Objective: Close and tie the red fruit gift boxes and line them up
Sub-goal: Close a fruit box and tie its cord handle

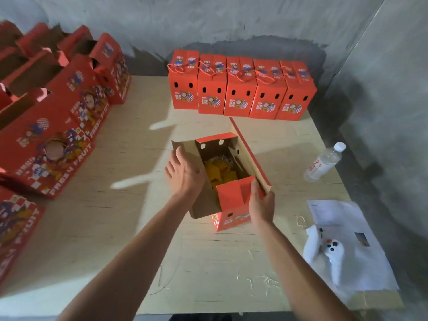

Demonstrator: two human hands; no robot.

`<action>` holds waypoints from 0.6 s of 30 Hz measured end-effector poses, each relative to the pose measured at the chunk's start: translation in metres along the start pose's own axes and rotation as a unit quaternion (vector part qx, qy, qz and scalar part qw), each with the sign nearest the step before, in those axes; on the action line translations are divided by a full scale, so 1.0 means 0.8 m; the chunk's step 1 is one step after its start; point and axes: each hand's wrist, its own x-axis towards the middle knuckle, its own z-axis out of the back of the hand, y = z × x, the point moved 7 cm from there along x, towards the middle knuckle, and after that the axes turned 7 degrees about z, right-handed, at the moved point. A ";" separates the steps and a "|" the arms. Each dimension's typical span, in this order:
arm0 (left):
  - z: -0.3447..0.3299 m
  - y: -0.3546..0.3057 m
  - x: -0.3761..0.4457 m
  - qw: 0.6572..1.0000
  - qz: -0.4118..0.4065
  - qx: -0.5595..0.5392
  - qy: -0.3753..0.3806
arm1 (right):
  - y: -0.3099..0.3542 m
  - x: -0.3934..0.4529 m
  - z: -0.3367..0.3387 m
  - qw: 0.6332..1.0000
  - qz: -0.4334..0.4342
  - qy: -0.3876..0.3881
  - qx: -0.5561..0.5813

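Crowding the left edge of the pale table (129,228), a cluster of unclosed red boxes (53,126) stands with flaps up, their printed sides reading "FRESH FRUIT". Just right of centre sits the open red gift box (228,181), its top flaps spread and yellow-orange contents with pale shredded filler showing inside. The left hand (185,173) rests on the brown inner face of the box's left flap, fingers (178,154) straight and slightly spread, pressing flat without curling round anything. The right hand (261,205) is at the near right corner of the same box; its fingers curl round the edge where the near red flap meets the long right flap, which stands nearly upright.

Behind the open box, along the grey wall (231,24), a row of five closed boxes (238,86) stands side by side, touching, each with a red cord looped over its top. Further right, a clear water bottle (325,163) with a white cap lies tilted near the table edge. Nearer the person on the right lies a sheet of paper (333,212), and partly on it a white controller (332,251) with dark buttons.
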 end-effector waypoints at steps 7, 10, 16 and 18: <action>-0.046 -0.064 0.106 0.971 -0.167 0.149 0.083 | -0.023 -0.011 -0.029 0.977 -0.155 -0.114 0.092; -0.074 -0.069 0.130 0.958 -0.199 0.145 0.147 | -0.026 -0.007 -0.033 0.973 -0.148 -0.144 0.104; -0.066 -0.033 0.113 0.979 -0.167 0.084 0.075 | -0.006 0.033 -0.022 0.987 -0.059 -0.152 -0.013; -0.053 -0.016 0.101 0.986 -0.138 0.079 0.046 | 0.009 0.062 -0.023 0.989 -0.018 -0.124 -0.082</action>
